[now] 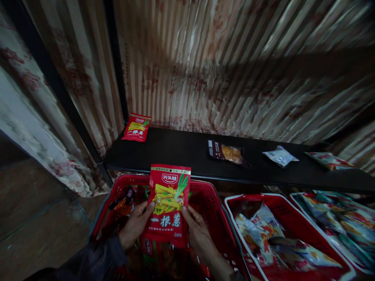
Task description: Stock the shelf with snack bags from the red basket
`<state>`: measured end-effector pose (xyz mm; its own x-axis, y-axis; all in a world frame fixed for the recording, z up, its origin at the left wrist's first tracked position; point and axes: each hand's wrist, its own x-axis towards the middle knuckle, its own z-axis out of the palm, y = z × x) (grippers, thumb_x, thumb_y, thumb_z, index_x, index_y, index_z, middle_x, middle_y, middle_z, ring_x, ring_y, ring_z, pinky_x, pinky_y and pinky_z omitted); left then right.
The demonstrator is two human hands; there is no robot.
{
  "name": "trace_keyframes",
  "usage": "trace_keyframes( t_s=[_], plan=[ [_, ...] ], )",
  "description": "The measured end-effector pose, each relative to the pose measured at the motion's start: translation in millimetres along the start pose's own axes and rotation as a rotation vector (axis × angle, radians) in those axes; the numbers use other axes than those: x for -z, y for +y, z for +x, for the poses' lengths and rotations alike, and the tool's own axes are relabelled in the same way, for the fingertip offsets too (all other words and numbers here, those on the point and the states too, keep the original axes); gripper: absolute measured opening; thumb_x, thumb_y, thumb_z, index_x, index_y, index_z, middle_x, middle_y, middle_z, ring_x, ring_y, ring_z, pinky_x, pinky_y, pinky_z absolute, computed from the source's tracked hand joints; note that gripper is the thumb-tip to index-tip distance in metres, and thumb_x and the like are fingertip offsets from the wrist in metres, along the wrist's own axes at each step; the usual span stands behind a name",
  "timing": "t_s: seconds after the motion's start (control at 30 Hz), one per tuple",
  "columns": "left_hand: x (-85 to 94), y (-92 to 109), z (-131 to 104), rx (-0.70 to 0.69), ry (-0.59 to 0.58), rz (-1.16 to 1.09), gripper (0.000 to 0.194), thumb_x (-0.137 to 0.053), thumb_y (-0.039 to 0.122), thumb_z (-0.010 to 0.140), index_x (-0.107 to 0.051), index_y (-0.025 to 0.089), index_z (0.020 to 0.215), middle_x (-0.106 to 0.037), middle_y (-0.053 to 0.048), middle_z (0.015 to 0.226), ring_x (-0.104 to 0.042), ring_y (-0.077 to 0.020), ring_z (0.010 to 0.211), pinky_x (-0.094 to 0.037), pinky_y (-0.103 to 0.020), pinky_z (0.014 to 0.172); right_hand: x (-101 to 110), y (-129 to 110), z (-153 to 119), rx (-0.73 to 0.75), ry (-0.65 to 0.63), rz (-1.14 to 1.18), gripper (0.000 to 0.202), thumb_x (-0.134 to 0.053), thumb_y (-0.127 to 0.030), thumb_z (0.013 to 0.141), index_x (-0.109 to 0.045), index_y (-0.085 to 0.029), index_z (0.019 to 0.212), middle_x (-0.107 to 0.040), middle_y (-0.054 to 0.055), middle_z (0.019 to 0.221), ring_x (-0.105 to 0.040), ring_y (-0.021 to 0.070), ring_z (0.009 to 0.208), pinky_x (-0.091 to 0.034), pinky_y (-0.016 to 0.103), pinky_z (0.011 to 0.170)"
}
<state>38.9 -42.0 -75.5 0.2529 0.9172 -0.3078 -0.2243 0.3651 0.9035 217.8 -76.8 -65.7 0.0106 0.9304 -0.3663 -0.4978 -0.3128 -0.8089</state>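
A red snack bag with yellow sticks and green onion printed on it (169, 203) is held upright by its two side edges. My left hand (136, 224) grips its left edge, thumb on the front. On the right edge, my right hand (199, 233) pinches the bag the same way. The bag is over a red basket (212, 203) that holds more snack packs, partly hidden by the bag and hands. A matching red bag (136, 127) lies at the left end of the black shelf (175, 150).
Farther right on the shelf lie a brown snack pack (227, 153), a white packet (280, 156) and a red-and-green packet (329, 160). Two more red baskets with white rims (246, 249) (307, 210) hold snack bags at the right. A striped curtain (187, 70) hangs behind.
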Motion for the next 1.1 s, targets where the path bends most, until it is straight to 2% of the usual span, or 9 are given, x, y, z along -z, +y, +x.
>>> trace_keyframes(
  t_s=[0.23,0.4,0.53,0.63,0.73,0.83,0.93,1.0,1.1],
  plan=[
    [9.0,3.0,5.2,0.000,0.039,-0.069,0.053,-0.068,0.057,0.067,-0.069,0.015,0.099,-0.074,-0.009,0.087,-0.066,-0.0297,0.093,-0.052,-0.043,0.083,4.5,13.7,2.4,0.018,-0.177,-0.158,0.040,-0.071,-0.044,0.073,-0.067,-0.020,0.105,-0.073,0.006,0.098,-0.068,0.0257,0.092,-0.050,0.042,0.087],
    [11.4,7.9,-1.5,0.005,-0.071,-0.099,0.049,-0.067,0.052,0.071,-0.068,0.017,0.106,-0.072,-0.009,0.102,-0.065,-0.0280,0.097,-0.050,-0.043,0.088,2.7,8.7,6.1,0.030,-0.124,-0.159,0.040,-0.073,-0.047,0.069,-0.070,-0.022,0.100,-0.074,0.005,0.092,-0.068,0.0268,0.089,-0.051,0.042,0.085],
    [13.8,11.7,-5.3,-0.015,-0.136,-0.052,0.044,-0.071,0.049,0.068,-0.070,0.020,0.101,-0.070,-0.007,0.109,-0.063,-0.0269,0.100,-0.047,-0.041,0.092,2.9,1.4,8.5,0.036,-0.075,-0.174,0.042,-0.075,-0.049,0.065,-0.072,-0.022,0.096,-0.074,0.006,0.090,-0.068,0.0278,0.086,-0.052,0.043,0.083],
    [16.0,10.0,-1.4,-0.046,-0.127,-0.004,0.043,-0.070,0.052,0.068,-0.071,0.019,0.096,-0.072,-0.007,0.102,-0.064,-0.0269,0.093,-0.047,-0.042,0.091,4.2,1.4,11.0,0.045,-0.056,-0.174,0.042,-0.075,-0.050,0.065,-0.072,-0.022,0.096,-0.074,0.007,0.090,-0.068,0.0281,0.086,-0.052,0.043,0.082],
    [17.6,8.7,5.2,-0.090,-0.072,0.038,0.041,-0.068,0.053,0.069,-0.072,0.019,0.092,-0.073,-0.006,0.095,-0.064,-0.0262,0.088,-0.048,-0.042,0.088,2.7,1.4,12.0,0.049,-0.095,-0.153,0.042,-0.076,-0.047,0.065,-0.071,-0.023,0.099,-0.074,0.006,0.092,-0.068,0.0273,0.088,-0.051,0.043,0.085],
    [16.5,14.6,11.3,-0.145,-0.027,0.050,0.038,-0.068,0.052,0.069,-0.071,0.019,0.087,-0.073,-0.005,0.088,-0.064,-0.0242,0.083,-0.051,-0.037,0.081,-4.8,-6.4,10.2,0.072,-0.128,-0.138,0.046,-0.079,-0.042,0.063,-0.069,-0.024,0.104,-0.073,0.005,0.097,-0.067,0.0264,0.091,-0.049,0.042,0.088],
    [12.6,29.2,19.1,-0.176,-0.010,0.070,0.039,-0.068,0.052,0.069,-0.070,0.017,0.085,-0.070,-0.002,0.074,-0.060,-0.0181,0.063,-0.051,-0.029,0.061,-15.6,-22.4,10.6,0.095,-0.133,-0.177,0.044,-0.077,-0.042,0.066,-0.067,-0.022,0.105,-0.072,0.006,0.099,-0.067,0.0254,0.090,-0.051,0.040,0.085],
    [9.7,42.4,27.9,-0.192,-0.002,0.085,0.041,-0.069,0.053,0.067,-0.069,0.016,0.084,-0.067,-0.001,0.065,-0.053,-0.0137,0.051,-0.045,-0.024,0.046,-22.5,-35.5,17.2,0.120,-0.134,-0.239,0.042,-0.075,-0.042,0.069,-0.066,-0.020,0.104,-0.072,0.007,0.097,-0.068,0.0241,0.084,-0.053,0.036,0.076],
    [6.6,66.7,49.9,-0.217,0.053,0.119,0.041,-0.068,0.051,0.067,-0.067,0.014,0.084,-0.062,0.001,0.060,-0.046,-0.0094,0.045,-0.037,-0.019,0.038,-31.9,-56.8,40.9,0.173,-0.139,-0.290,0.043,-0.075,-0.042,0.069,-0.066,-0.019,0.103,-0.072,0.007,0.097,-0.068,0.0222,0.081,-0.053,0.032,0.069]
  ],
)
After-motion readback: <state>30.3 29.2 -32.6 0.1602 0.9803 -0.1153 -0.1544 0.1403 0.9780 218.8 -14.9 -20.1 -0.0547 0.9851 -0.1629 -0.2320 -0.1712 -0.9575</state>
